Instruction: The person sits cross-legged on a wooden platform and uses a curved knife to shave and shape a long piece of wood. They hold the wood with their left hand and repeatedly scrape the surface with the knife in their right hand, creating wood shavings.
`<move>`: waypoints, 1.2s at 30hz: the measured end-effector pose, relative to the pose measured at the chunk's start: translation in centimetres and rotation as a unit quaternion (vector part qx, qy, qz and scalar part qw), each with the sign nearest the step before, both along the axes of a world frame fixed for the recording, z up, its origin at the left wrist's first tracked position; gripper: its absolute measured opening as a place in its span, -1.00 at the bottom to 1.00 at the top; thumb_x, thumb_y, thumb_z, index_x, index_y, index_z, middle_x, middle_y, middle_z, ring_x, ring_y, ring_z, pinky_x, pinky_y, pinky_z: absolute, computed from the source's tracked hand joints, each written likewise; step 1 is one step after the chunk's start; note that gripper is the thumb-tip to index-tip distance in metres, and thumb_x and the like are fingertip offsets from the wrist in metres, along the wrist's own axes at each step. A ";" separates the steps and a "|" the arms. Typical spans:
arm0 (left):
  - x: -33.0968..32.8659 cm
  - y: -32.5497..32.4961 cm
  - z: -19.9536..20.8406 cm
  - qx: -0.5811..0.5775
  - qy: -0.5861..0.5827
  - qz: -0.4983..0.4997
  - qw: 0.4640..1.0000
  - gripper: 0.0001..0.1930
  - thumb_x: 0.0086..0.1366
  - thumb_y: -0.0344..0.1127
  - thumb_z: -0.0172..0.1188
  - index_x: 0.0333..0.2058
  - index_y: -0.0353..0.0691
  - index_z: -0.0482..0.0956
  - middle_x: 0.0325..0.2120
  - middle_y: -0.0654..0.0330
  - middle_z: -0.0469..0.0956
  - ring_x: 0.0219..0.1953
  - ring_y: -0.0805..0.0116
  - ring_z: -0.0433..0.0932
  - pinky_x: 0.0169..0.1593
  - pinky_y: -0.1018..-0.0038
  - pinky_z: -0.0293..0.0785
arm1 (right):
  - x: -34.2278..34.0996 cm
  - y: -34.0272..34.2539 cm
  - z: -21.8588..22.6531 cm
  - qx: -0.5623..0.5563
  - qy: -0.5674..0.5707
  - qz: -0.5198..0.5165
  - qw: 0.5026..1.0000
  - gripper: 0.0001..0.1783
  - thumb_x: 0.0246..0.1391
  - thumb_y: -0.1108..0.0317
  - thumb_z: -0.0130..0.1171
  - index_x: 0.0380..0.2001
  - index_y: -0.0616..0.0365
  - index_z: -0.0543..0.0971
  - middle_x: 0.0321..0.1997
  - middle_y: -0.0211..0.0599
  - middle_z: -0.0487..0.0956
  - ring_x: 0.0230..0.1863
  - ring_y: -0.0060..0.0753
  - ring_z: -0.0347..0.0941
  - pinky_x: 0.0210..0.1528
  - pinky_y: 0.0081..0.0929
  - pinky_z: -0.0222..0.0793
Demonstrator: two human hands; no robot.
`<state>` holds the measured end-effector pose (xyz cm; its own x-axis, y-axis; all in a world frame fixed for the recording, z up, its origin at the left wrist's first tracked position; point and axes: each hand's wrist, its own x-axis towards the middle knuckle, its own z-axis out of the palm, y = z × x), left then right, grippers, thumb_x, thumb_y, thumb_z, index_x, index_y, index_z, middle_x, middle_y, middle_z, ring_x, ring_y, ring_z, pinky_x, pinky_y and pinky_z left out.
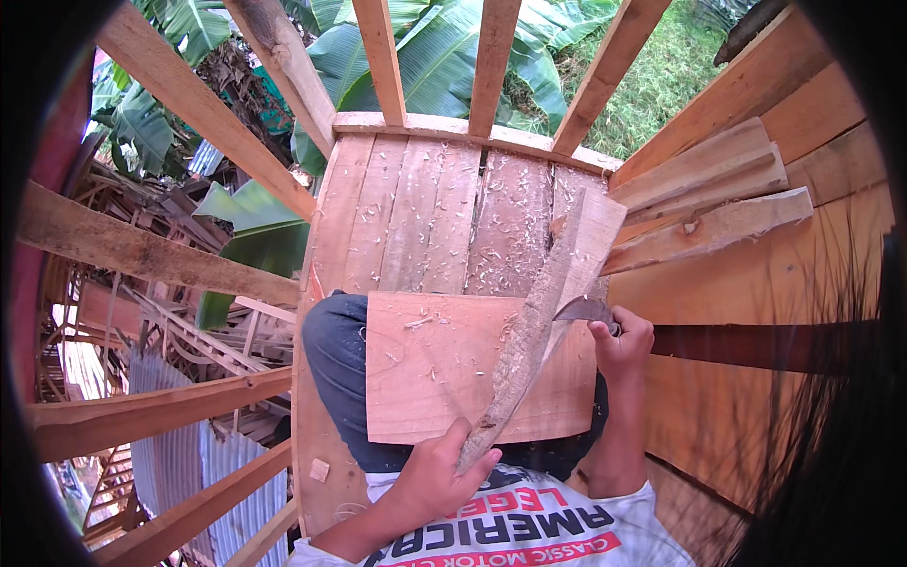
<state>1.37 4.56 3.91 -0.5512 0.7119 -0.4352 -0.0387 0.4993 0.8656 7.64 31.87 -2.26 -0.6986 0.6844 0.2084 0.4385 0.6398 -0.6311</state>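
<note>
My left hand [444,477] is closed around the near end of a long rough-edged wooden plank [543,326], which slants up and away to the right. In my right hand [624,345] is a knife with a curved dark blade [583,309]; its handle is mostly hidden by my fingers. The blade lies against the plank's right edge, about halfway along. Below the plank, a flat rectangular wooden board [425,378] rests across my lap.
Wood shavings [510,250] are scattered over the plank floor [406,217]. Several rough boards [709,222] lean at the right wall. Slanting wooden slats [491,57] rise at the front and left, with banana leaves [444,66] and corrugated metal sheets [246,482] beyond.
</note>
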 end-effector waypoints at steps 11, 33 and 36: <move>-1.2 -0.5 -1.3 0.070 0.014 0.024 0.997 -0.71 0.24 -0.23 0.13 -0.35 -0.39 0.35 -0.68 -0.07 0.42 -0.59 0.13 0.49 -0.46 0.35 0.35 | 0.9 -7.6 1.6 -0.070 -0.037 0.205 0.976 -0.38 -0.28 -0.19 0.34 -0.73 0.22 0.44 -0.75 -0.10 0.39 -0.67 0.00 0.40 -0.61 -0.28 0.28; -1.2 -0.7 -0.9 0.051 0.043 0.002 0.998 -0.70 0.24 -0.26 0.10 -0.27 -0.44 0.35 -0.60 -0.17 0.43 -0.51 0.06 0.53 -0.39 0.34 0.38 | 0.7 -6.2 1.1 -0.017 -0.068 0.196 0.978 -0.30 -0.41 -0.32 0.33 -0.79 0.19 0.46 -0.78 -0.19 0.42 -0.67 -0.13 0.45 -0.57 -0.31 0.35; -0.9 -0.5 -0.7 0.055 0.045 0.010 0.997 -0.69 0.25 -0.26 0.10 -0.25 -0.46 0.35 -0.59 -0.18 0.44 -0.50 -0.01 0.54 -0.39 0.33 0.39 | 0.2 -5.7 1.0 0.004 -0.048 0.191 0.980 -0.27 -0.45 -0.38 0.31 -0.81 0.18 0.43 -0.80 -0.21 0.40 -0.68 -0.14 0.44 -0.58 -0.30 0.34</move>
<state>0.42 4.04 3.22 -0.5996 0.7407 -0.3030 0.0334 0.4015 0.9153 7.85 26.14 -1.26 -0.9205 0.3671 0.1336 0.2225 0.7738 -0.5931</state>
